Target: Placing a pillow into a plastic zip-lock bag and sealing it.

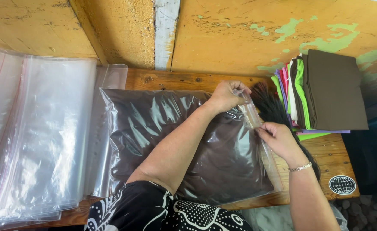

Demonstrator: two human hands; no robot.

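Head view: dark brown cloth [167, 141] already lies inside the clear zip bag [111, 128] on the wooden table [329, 149]; left hand [226, 96] and right hand [278, 139] pinch its closure strip [252, 112], seemingly only partly sealed.

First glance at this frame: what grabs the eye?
Centre: a clear plastic bag holding folded dark brown cloth on the wooden bench, the left hand and right hand pinching its open edge. Left: a stack of empty clear bags. Upper right: a pile of folded coloured fabrics.
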